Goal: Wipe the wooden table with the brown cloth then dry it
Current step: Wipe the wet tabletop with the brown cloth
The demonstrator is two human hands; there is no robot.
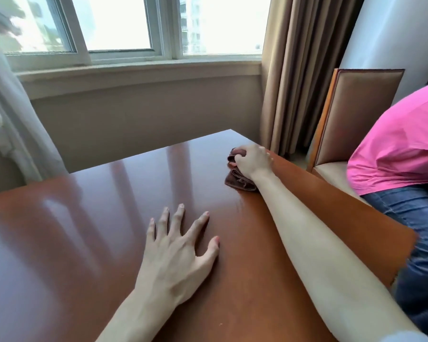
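Head: brown cloth [240, 178] bunched under right hand [253, 161], prob. gripped.

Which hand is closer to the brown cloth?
The right hand. It grips the brown cloth near the table's far right corner. The left hand lies flat on the wooden table, nearer the person, apart from the cloth.

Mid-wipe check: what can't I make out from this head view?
- Brown cloth: mostly covered by the right hand; its full size is hidden.
- Wooden table: near and left parts cut off by the frame; glare masks any wetness.
- Left hand: palm contact unseen.
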